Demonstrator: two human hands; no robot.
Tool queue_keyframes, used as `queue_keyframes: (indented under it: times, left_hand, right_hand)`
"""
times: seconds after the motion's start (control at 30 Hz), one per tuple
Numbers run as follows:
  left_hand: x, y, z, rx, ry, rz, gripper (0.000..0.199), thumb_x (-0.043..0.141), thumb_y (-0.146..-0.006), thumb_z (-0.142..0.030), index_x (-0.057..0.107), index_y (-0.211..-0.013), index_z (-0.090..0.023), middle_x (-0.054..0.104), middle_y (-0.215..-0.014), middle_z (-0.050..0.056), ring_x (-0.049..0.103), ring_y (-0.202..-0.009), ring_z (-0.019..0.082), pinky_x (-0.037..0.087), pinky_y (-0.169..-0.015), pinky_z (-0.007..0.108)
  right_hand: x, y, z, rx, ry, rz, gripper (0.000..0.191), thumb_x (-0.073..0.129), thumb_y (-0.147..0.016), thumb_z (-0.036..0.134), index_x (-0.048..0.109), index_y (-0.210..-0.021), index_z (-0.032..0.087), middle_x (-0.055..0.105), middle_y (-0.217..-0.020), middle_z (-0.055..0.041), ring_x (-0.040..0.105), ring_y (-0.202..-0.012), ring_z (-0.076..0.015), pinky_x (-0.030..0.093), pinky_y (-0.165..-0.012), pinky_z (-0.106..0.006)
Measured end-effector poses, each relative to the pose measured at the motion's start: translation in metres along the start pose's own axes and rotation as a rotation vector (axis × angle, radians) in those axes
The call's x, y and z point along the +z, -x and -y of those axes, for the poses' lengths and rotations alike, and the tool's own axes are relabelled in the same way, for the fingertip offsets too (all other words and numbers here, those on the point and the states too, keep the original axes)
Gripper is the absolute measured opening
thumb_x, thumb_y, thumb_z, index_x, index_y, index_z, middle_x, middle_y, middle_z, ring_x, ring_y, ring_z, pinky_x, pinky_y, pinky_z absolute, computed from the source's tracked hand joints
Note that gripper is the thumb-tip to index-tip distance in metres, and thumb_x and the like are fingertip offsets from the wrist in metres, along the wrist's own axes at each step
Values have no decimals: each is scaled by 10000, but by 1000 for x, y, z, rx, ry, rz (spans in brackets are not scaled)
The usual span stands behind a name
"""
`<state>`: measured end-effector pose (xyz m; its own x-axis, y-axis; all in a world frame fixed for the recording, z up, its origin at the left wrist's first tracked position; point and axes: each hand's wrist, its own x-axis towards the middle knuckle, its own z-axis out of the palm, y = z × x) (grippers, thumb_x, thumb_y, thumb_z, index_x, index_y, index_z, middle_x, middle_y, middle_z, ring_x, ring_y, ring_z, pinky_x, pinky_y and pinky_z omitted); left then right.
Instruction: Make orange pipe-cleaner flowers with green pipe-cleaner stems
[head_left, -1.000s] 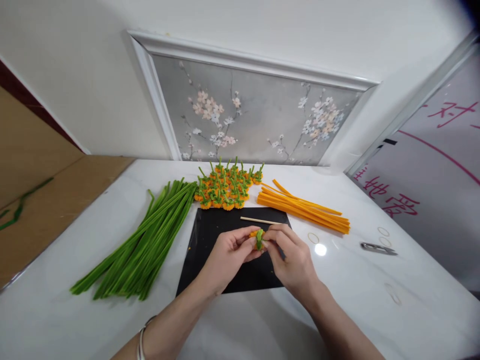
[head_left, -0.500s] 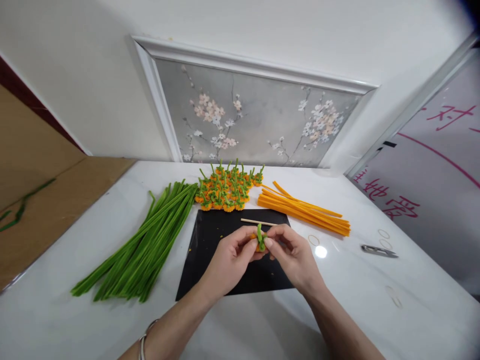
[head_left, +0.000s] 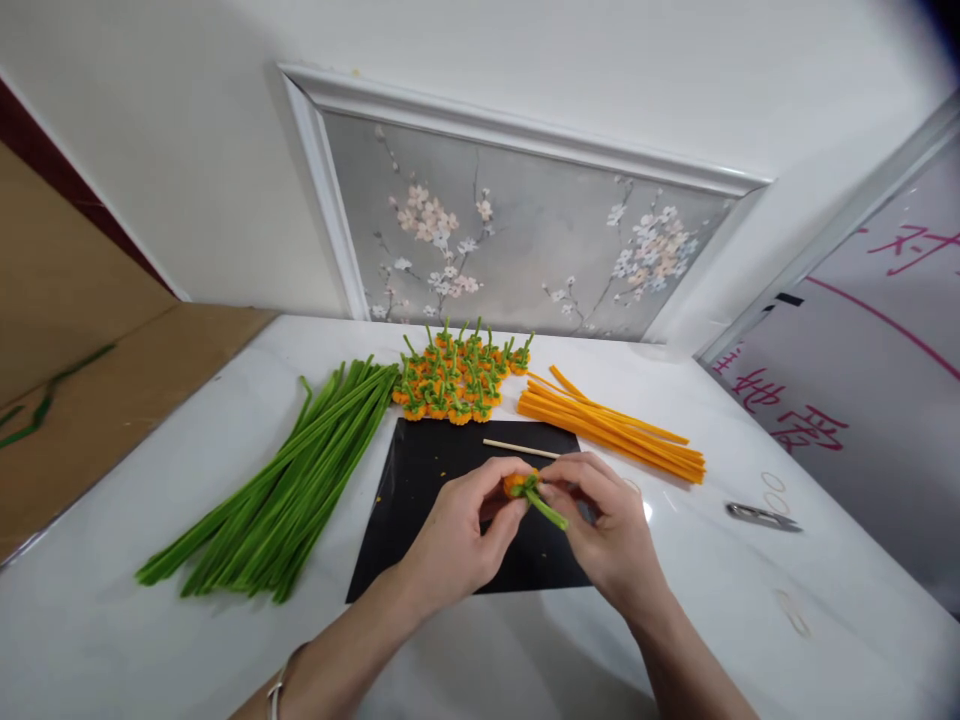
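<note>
Between my hands, above the black mat point(head_left: 420, 520), is a small orange pipe-cleaner ornament point(head_left: 519, 486) with a green top and a green stem point(head_left: 550, 510). My left hand point(head_left: 466, 520) pinches its left side between thumb and fingers. On the other side, the fingertips of my right hand point(head_left: 604, 515) are closed on it by the base of the stem. The stem points down to the right. Fingers partly cover the orange part. Just behind my hands, a thin wooden stick point(head_left: 517, 446) lies on the mat.
Similar orange and green ornaments point(head_left: 454, 385) stand grouped behind the mat. Green pipe cleaners point(head_left: 292, 490) lie in a pile at left, orange ones point(head_left: 611, 425) at right. Thread snips point(head_left: 763, 516) and thin rings point(head_left: 793, 612) lie on the white table point(head_left: 675, 620) further right.
The ornament has been turned in my fingers: its stem pointed up and now points down to the right. My right hand has shifted slightly to the right.
</note>
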<state>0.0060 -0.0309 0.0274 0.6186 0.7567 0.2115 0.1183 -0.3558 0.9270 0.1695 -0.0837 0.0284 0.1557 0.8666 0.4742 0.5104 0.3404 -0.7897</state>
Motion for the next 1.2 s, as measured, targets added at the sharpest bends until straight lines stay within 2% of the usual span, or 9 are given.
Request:
queue_keyframes:
  times: [0.1,0.27,0.53,0.63,0.7,0.8,0.9,1.0,1.2]
  left_hand:
    - [3,0,1,9,22,-8,242,522,-851,-171,568,-1087,-197,642,-996,53,617,-882,164,488,-801,249]
    - [5,-1,2,-17,-36,-53,182,513,-861,-195,593,-1024,-186,644,-916,44,600,-800,152,484,-734,234]
    - [4,-2,4,-61,79,-38,191,541,-849,-218,638,-1007,-171,645,-839,28,581,-742,142,479,-680,223]
    - [4,-3,4,-77,124,-51,191,568,-832,-230,649,-992,-164,652,-848,36,588,-757,148,486,-706,238]
    - [3,-4,3,-114,229,-63,199,593,-815,-238,646,-990,-160,661,-897,50,606,-804,162,500,-734,254]
    - [-1,-6,-1,-208,421,-69,257,619,-807,-265,628,-1045,-167,663,-931,58,629,-824,168,526,-728,266]
    - [-5,-7,-5,-278,502,-85,290,606,-833,-310,625,-1089,-176,652,-899,45,639,-795,152,542,-710,258]
    - [-6,-7,-5,-272,484,-80,292,610,-835,-305,628,-1098,-177,651,-929,42,637,-827,151,550,-738,259]
    - [-2,-8,0,-218,444,-81,324,623,-807,-230,602,-1127,-179,677,-1023,58,641,-905,177,552,-806,306]
  right_hand:
    - [5,0,1,-35,64,-11,122,537,-866,155,647,-843,205,638,-838,-44,607,-751,-149,516,-651,-252]
    - [11,3,0,-43,101,-57,126,540,-854,142,642,-820,209,649,-788,-30,622,-697,-143,532,-601,-236]
    - [15,8,-7,-275,228,-47,268,459,-880,96,695,-917,218,655,-906,-86,651,-851,-178,564,-711,-287]
    - [16,8,-9,-220,191,-41,249,457,-885,117,688,-906,209,648,-923,-96,647,-862,-184,565,-733,-303]
    - [14,7,-9,-103,93,-24,181,490,-885,165,664,-907,207,644,-912,-87,646,-816,-178,569,-680,-292]
    - [9,4,-9,115,-128,-30,154,533,-884,259,602,-1009,202,623,-831,-41,612,-618,-130,540,-517,-243]
    - [7,3,-7,223,-241,-49,175,527,-894,311,579,-1008,189,580,-697,11,557,-492,-98,510,-472,-229]
    - [9,3,-4,216,-229,-42,130,552,-881,305,592,-931,192,576,-700,8,549,-497,-95,498,-467,-221]
    - [13,7,-2,51,-98,-31,112,532,-885,262,632,-893,212,608,-863,-49,585,-610,-123,505,-484,-227]
